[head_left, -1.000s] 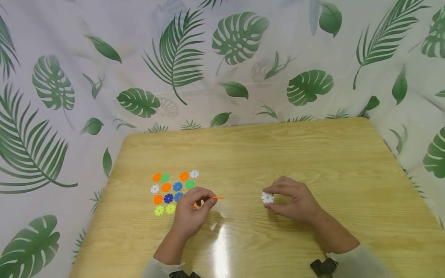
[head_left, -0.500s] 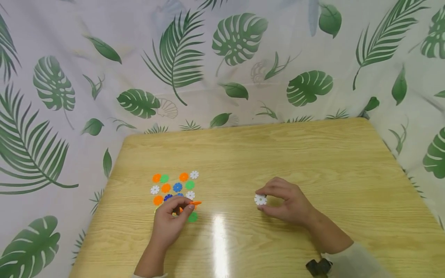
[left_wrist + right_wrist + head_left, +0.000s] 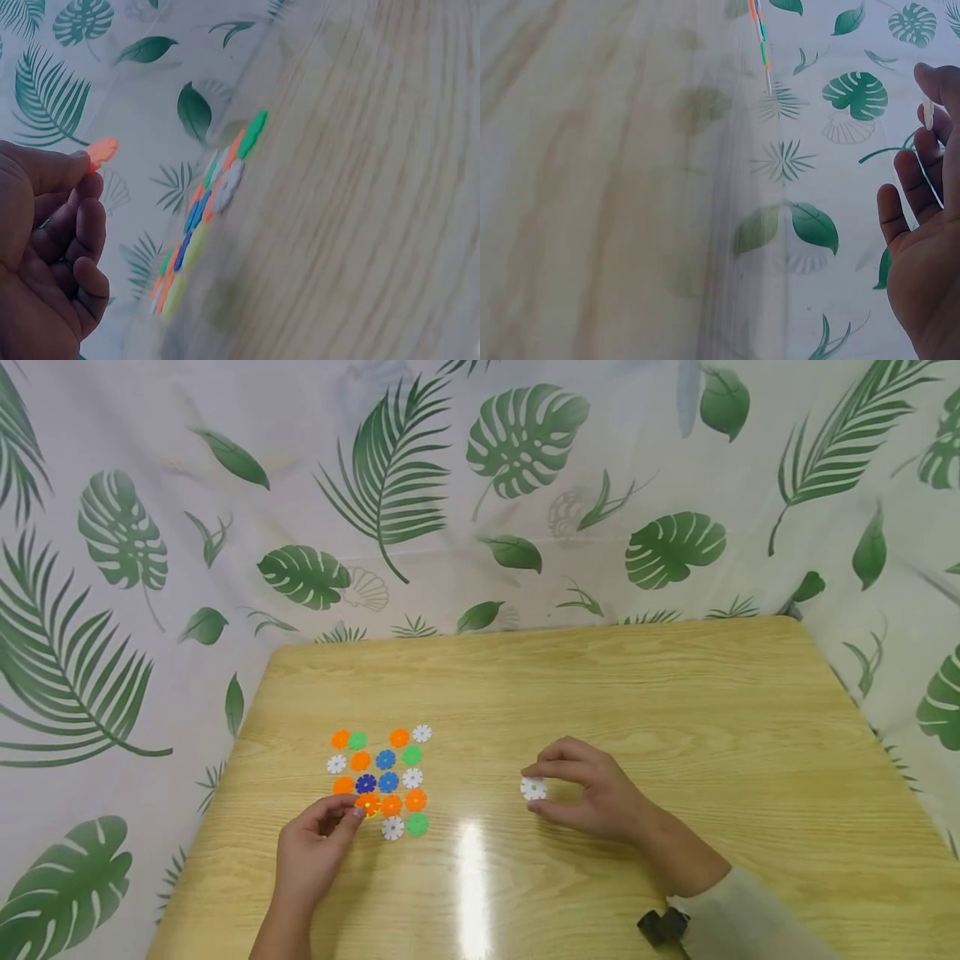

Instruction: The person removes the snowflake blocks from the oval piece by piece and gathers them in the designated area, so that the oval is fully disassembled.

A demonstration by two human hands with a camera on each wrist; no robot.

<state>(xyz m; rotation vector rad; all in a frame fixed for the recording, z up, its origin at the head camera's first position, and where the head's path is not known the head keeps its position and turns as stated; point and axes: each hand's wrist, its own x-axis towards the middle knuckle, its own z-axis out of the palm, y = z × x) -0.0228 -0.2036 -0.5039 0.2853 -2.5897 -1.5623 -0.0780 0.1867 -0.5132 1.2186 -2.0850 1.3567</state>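
In the head view my left hand (image 3: 315, 839) pinches an orange notched disc (image 3: 367, 804) between thumb and forefinger, over the near left of a group of similar discs. That orange disc (image 3: 102, 153) shows at the fingertips in the left wrist view, with the other fingers loosely curled. Farther right, my right hand (image 3: 592, 789) pinches a white notched disc (image 3: 533, 788) by its edges, face toward the head camera. Seen from the right wrist, the white disc (image 3: 928, 114) is edge-on between thumb and fingers. Part of a yellow disc shows beneath the held orange one.
Several flat discs lie in rough rows on the wooden table (image 3: 600, 693), among them a dark blue disc (image 3: 365, 784), a green disc (image 3: 417, 824) and a white disc (image 3: 392, 828). A leaf-patterned cloth (image 3: 450, 527) hangs behind the table.
My left hand has moved left with the orange disc, from right of the group to over its near left part. My right hand has shifted left, still holding the white disc.
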